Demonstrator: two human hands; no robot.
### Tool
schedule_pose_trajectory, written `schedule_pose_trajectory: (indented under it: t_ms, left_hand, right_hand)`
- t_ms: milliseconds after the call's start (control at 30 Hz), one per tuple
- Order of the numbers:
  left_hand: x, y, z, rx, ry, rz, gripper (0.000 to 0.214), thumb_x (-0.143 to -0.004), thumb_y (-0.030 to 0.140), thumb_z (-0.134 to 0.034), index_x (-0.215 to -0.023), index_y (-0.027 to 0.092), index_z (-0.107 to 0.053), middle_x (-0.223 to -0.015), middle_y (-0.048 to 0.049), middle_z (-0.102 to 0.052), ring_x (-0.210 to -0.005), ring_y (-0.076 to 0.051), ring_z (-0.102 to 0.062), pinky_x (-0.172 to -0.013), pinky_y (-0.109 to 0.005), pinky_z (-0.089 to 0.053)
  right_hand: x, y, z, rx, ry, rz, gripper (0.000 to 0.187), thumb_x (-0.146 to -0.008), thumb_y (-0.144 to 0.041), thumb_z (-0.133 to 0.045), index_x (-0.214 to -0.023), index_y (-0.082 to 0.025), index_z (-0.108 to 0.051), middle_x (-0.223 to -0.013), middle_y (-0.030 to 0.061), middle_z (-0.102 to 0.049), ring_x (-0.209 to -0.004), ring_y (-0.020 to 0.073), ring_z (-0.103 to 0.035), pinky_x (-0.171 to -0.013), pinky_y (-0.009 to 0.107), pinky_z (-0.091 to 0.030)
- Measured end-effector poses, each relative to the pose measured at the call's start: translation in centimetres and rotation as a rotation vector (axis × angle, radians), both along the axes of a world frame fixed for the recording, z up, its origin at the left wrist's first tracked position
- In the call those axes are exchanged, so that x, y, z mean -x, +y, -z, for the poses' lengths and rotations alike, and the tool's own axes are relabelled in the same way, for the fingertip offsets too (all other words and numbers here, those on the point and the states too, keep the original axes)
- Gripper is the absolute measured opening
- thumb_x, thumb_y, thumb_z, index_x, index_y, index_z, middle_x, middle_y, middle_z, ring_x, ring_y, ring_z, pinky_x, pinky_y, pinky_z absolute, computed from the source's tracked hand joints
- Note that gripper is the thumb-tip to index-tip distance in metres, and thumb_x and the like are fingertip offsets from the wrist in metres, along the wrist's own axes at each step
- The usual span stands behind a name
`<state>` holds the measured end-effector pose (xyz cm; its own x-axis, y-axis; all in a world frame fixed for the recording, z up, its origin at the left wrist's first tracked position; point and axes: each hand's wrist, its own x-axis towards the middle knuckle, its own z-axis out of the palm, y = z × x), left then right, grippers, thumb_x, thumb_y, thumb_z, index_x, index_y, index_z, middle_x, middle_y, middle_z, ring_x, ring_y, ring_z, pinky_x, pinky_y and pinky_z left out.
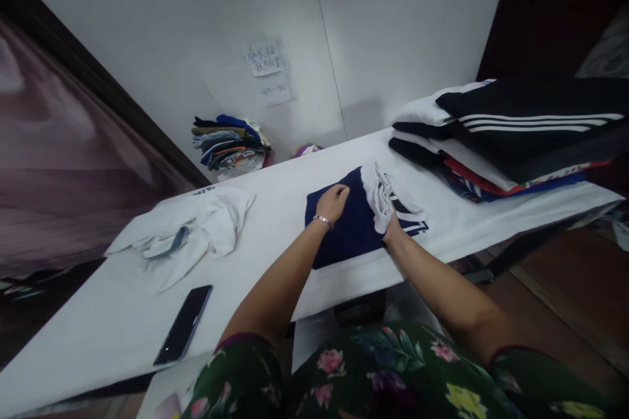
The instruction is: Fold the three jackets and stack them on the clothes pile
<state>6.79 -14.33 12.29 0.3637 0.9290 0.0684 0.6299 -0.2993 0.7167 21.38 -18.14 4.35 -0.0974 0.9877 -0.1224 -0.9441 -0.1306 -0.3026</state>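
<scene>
The left hand (pixel 333 204) is laid open on a navy cloth (pixel 344 236) at 12 o'clock, as if to keep it flat. The right hand (pixel 392 228) is set at its white edge (pixel 377 200), grip not known. A phone (pixel 183 325) is left at 10 o'clock; folded clothes (pixel 511 137) are stacked at 2 o'clock.

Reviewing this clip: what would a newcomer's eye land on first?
The left hand and right hand on a folded navy garment at the middle of the white-covered table come first. To their right sits a stack of folded clothes topped by a black three-striped garment, and a black smartphone lies near the table's front left edge.
</scene>
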Motion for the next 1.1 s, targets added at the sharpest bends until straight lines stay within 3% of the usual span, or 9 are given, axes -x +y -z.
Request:
schedule_pose_trajectory:
  t_ms: [133,300,433,567,667,733,833,967,1100]
  left_hand:
    - [0.4,-1.6,3.3,-0.299,0.285,0.073,0.056,-0.090,0.048,-0.043,-0.138,0.019,-0.041,-0.151,-0.0113,-0.031,-0.139,-0.024,-0.027,-0.114,-0.045,-0.022]
    - [-3.4,-1.9,3.8,-0.378,0.443,0.130,0.067,-0.090,0.056,-0.032,-0.147,0.021,-0.023,-0.156,-0.0091,-0.014,-0.144,-0.024,-0.010,-0.115,-0.050,-0.010]
    - [-7.1,-0.9,4.2,-0.339,0.480,0.128,0.070,-0.089,0.061,-0.024,-0.148,0.023,-0.018,-0.157,-0.0074,-0.012,-0.144,-0.024,-0.008,-0.115,-0.050,-0.010]
    - [-9.4,-0.6,6.7,-0.197,0.560,0.193,0.073,-0.088,0.064,-0.023,-0.147,0.022,-0.023,-0.156,-0.0083,-0.016,-0.143,-0.025,-0.010,-0.115,-0.052,-0.008]
    - [-10.0,-0.6,7.8,-0.167,0.555,0.207,0.073,-0.088,0.063,-0.025,-0.147,0.020,-0.025,-0.155,-0.0094,-0.018,-0.143,-0.026,-0.011,-0.114,-0.051,-0.005]
    - [-9.8,-0.5,7.2,-0.123,0.530,0.231,0.073,-0.088,0.063,-0.027,-0.146,0.018,-0.026,-0.155,-0.0105,-0.017,-0.143,-0.026,-0.012,-0.114,-0.051,-0.007]
    - [-8.1,0.3,4.7,-0.125,0.484,0.258,0.068,-0.089,0.061,-0.028,-0.143,0.021,-0.032,-0.155,-0.0087,-0.020,-0.143,-0.024,-0.015,-0.114,-0.050,-0.011]
    - [-3.9,2.0,1.5,-0.262,0.559,0.099,0.061,-0.089,0.055,-0.033,-0.140,0.022,-0.039,-0.153,-0.0089,-0.026,-0.142,-0.026,-0.016,-0.113,-0.054,-0.008]
    - [-0.5,3.5,1.8,-0.172,0.690,-0.103,0.063,-0.089,0.053,-0.030,-0.142,0.019,-0.035,-0.155,-0.0120,-0.020,-0.142,-0.030,-0.013,-0.111,-0.060,-0.010]
  right_hand:
    - [-0.3,0.5,0.1,0.048,-0.211,0.101,0.030,-0.089,-0.045,-0.042,-0.088,-0.025,-0.064,-0.075,-0.0014,-0.071,-0.093,0.0146,-0.066,-0.088,0.031,-0.052]
    - [-2.2,1.7,-1.7,0.042,-0.365,0.113,0.044,-0.095,-0.044,-0.028,-0.099,-0.018,-0.063,-0.090,0.0022,-0.071,-0.103,0.0122,-0.062,-0.095,0.029,-0.045]
    - [-6.2,2.0,-2.8,0.070,-0.449,0.131,0.045,-0.096,-0.042,-0.026,-0.105,-0.014,-0.061,-0.094,0.0052,-0.071,-0.102,0.0109,-0.063,-0.096,0.027,-0.042]
    - [-9.9,1.2,-2.0,0.195,-0.589,0.097,0.046,-0.091,-0.048,-0.040,-0.104,-0.010,-0.062,-0.093,0.0143,-0.071,-0.097,0.0232,-0.066,-0.090,0.040,-0.049]
    - [-11.2,0.6,-0.8,0.289,-0.936,0.198,0.042,-0.082,-0.040,-0.056,-0.114,-0.014,-0.060,-0.105,0.0143,-0.070,-0.100,0.0269,-0.065,-0.088,0.044,-0.051]
    - [-11.5,0.5,-0.5,0.290,-1.171,0.323,0.050,-0.077,-0.035,-0.062,-0.123,-0.016,-0.056,-0.124,0.0134,-0.061,-0.113,0.0267,-0.058,-0.096,0.043,-0.046]
    - [-11.0,0.5,-1.8,0.116,-1.520,0.469,0.058,-0.074,-0.033,-0.063,-0.128,-0.017,-0.054,-0.144,0.0119,-0.042,-0.134,0.0259,-0.036,-0.109,0.043,-0.032]
    - [-7.3,0.1,-6.6,-0.386,-1.989,0.571,0.056,-0.082,-0.042,-0.052,-0.134,-0.020,-0.049,-0.149,0.0108,-0.034,-0.140,0.0247,-0.023,-0.113,0.049,-0.018]
    - [-1.1,0.5,-10.1,-0.648,-2.175,0.583,0.061,-0.088,-0.045,-0.042,-0.143,-0.021,-0.033,-0.154,0.0099,-0.021,-0.143,0.0234,-0.012,-0.112,0.053,-0.013]
